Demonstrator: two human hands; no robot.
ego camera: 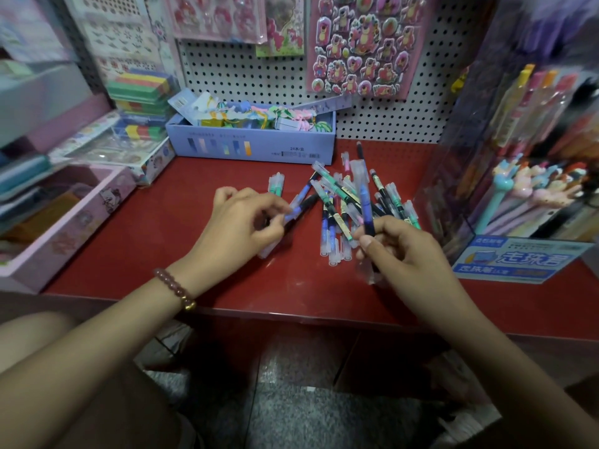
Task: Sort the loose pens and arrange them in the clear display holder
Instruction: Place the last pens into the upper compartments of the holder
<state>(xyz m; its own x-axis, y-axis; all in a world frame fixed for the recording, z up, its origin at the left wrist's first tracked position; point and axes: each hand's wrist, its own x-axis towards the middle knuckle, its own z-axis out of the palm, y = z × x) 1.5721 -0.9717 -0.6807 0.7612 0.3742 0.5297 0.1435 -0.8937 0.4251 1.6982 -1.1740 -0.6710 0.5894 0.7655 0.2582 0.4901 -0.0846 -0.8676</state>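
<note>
The left hand (246,222), just left of the frame's centre and wearing a bead bracelet (175,288) at the wrist, pinched one blue pen (299,204) by its clear-capped end between thumb and fingertips. The right hand (400,251), right of centre, had its fingers curled round a second blue pen (366,209) held nearly upright. Clear plastic showed below that palm, but whether it was more pens could not be told. Between and just above the hands lay the loose pile of pens (343,196) on the red shelf (155,241). The pens were crossed over one another in blue, green and dark barrels, too overlapped for a firm count, though there seemed to be at least a dozen. Two green pens (276,184) lay side by side just to the left of the pile, apparently a sorted group begun. The clear display holder (453,170) stood at the right edge of the frame, near the pile. It held novelty pens further back, and none of the loose pens could be seen in it. The work therefore looked early: sorting had barely started, nearly the whole pile was left, and the arranging had not begun. Behind the pile stood one blue cardboard box (249,145) against the pegboard (246,76), and one pink box (68,222) sat at the left of the frame.
</note>
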